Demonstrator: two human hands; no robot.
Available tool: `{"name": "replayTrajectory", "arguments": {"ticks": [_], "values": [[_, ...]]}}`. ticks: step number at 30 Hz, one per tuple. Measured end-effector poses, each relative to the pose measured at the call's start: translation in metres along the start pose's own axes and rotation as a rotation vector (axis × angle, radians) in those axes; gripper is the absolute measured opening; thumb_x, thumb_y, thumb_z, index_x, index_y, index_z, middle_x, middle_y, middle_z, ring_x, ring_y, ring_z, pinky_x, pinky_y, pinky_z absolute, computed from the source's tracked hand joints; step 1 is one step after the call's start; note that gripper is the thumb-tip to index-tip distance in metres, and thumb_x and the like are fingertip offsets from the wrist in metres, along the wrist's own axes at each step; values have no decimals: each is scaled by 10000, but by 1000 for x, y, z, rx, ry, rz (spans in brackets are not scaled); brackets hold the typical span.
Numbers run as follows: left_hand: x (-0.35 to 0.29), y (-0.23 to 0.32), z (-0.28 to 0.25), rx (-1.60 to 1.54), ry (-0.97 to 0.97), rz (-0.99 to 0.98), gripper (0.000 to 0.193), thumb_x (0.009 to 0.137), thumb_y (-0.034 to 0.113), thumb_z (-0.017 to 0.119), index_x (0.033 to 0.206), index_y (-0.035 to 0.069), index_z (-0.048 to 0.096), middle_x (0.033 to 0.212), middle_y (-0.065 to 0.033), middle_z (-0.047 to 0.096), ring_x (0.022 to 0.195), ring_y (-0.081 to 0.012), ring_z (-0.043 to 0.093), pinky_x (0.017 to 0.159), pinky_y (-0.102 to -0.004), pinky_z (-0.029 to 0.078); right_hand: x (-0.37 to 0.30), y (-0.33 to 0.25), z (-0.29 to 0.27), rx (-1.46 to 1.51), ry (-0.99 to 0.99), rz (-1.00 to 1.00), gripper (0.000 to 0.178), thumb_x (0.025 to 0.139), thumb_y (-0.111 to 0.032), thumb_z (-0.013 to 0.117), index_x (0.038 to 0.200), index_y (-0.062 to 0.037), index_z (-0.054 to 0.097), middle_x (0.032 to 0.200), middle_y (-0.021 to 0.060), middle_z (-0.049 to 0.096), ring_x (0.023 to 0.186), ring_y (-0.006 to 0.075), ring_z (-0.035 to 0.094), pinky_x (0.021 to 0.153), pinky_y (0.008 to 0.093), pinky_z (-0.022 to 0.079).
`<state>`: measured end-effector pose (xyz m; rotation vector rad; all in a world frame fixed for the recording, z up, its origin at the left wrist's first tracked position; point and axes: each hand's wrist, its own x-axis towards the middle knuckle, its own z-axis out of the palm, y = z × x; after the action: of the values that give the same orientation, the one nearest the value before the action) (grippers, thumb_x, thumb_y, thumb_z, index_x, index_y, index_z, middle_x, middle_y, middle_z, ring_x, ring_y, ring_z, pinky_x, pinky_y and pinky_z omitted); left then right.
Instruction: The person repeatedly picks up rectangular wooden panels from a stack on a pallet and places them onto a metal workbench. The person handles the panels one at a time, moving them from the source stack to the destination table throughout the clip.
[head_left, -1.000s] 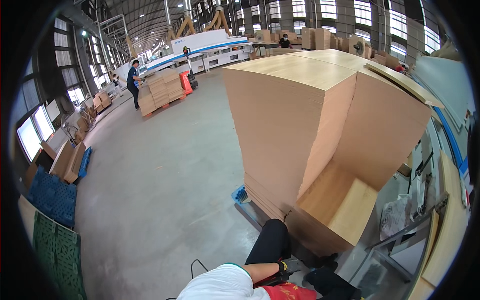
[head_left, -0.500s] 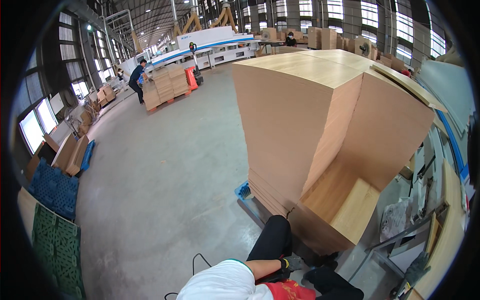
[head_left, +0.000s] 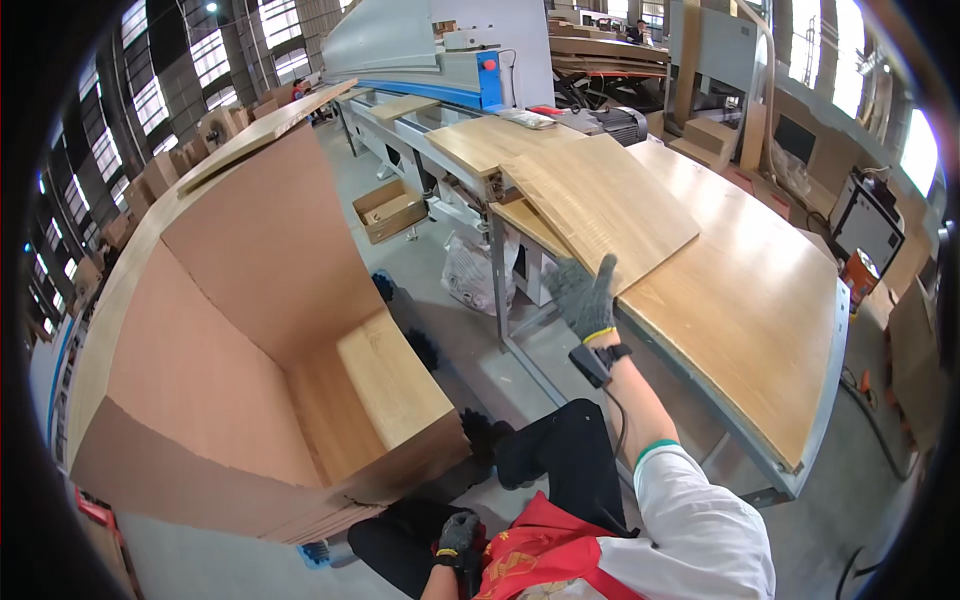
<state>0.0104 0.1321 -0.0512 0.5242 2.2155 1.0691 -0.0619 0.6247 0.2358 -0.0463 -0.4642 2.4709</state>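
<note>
currently, right hand [head_left: 585, 297] spread wide near board [head_left: 610, 205], left hand [head_left: 460, 534] curled, its grip unclear, yellow-printed red apron [head_left: 540, 540]

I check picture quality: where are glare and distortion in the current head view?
In the head view: pale glare on the glossy yellowish wooden tabletop; an overexposed white window, far right; fisheye-curved edges on the tall brown board stack.

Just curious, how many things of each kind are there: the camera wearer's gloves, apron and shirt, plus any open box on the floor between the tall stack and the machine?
Grey gloves: 2
Red apron: 1
White shirt: 1
Open box: 1
Total: 5
</note>
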Motion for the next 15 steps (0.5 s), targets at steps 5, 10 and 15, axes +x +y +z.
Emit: {"name": "replayTrajectory", "arguments": {"ticks": [5, 10, 15], "values": [[-1, -17, -2, -17, -6, 81, 320, 684, 189, 776, 975, 107, 669, 980, -140, 681, 960, -397, 626, 819, -476, 518, 17, 18, 2, 223, 355, -257, 703, 897, -629, 575, 1192, 8, 538, 1121, 179, 619, 982, 325, 625, 879, 432, 543], [-1, 13, -15, 30, 40, 218, 274, 719, 185, 746, 966, 93, 669, 926, -139, 664, 897, -381, 629, 792, -450, 519, 1, 26, -6, -41, 531, -438, 439, 948, -502, 583, 1050, -76, 610, 923, 120, 687, 753, 247, 668, 655, 355, 576], [78, 171, -47, 103, -24, 627, 461, 858, 236, 671, 1263, 70, 524, 1239, -149, 577, 1115, -348, 583, 927, -420, 494, -83, 59, -49, -734, 551, -546, 364, 987, -369, 589, 1088, -22, 634, 870, 87, 684, 690, 178, 671, 623, 334, 558]]}}
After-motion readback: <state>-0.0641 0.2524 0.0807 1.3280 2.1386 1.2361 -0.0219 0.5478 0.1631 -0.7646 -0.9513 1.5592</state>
